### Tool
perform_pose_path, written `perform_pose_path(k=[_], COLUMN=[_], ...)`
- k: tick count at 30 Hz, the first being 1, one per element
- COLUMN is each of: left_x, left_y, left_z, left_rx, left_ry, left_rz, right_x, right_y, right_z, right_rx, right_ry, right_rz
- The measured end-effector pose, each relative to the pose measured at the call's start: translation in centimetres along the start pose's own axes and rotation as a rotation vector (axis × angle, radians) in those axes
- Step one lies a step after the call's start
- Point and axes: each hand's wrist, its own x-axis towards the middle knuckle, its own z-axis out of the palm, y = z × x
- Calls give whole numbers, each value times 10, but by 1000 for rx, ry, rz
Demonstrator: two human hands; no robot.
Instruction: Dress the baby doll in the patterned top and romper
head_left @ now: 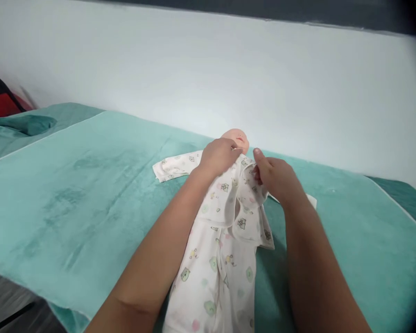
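A baby doll (pixel 241 138) lies on its back, its head at the far end. It wears a white long-sleeved baby jacket (pixel 225 189) printed with small animals and coloured dots. Matching white trousers (pixel 211 282) cover its legs, which stretch toward me. My left hand (pixel 220 157) is closed on the jacket's collar just below the doll's chin. My right hand (pixel 275 175) has its fingers curled on the jacket's front panel at the doll's shoulder, thumb pointing up. The jacket's front hangs apart at the waist. One sleeve (pixel 176 165) reaches out to the left; my right forearm partly hides the other.
A teal plush cover (pixel 100 185) spreads under the doll, with its front edge at lower left. Behind it rises a white wall (pixel 194 69). A red and black item (pixel 2 99) stands at far left, near a bunched darker teal cloth (pixel 24 124).
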Motion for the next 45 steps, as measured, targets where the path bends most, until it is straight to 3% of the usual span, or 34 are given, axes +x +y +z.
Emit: perform_pose_path(k=[5, 11, 18, 26, 29, 35, 38, 45], left_x=[-2, -6, -9, -9, -6, -4, -5, -6], left_y=[-7, -8, -8, -5, -7, -11, -11, -9], left_z=[3, 0, -3, -3, -2, 0, 0, 0], left_rx=[-102, -255, -313, -384, -359, -341, -405, -608], left_ry=[60, 139, 77, 115, 139, 160, 142, 88], left_rz=[-9, -42, -73, -118, -113, -117, -156, -176], right_x=[0, -1, 4, 11, 13, 25, 30, 27], right_y=[-11, -11, -22, -37, -29, -25, -28, -18], right_z=[14, 7, 12, 5, 4, 22, 34, 45], right_rx=[153, 236, 45, -97, 70, 744, 805, 952], right_ry=[16, -74, 11, -88, -73, 92, 118, 38], right_rz=[17, 11, -47, -38, -60, -9, 0, -84])
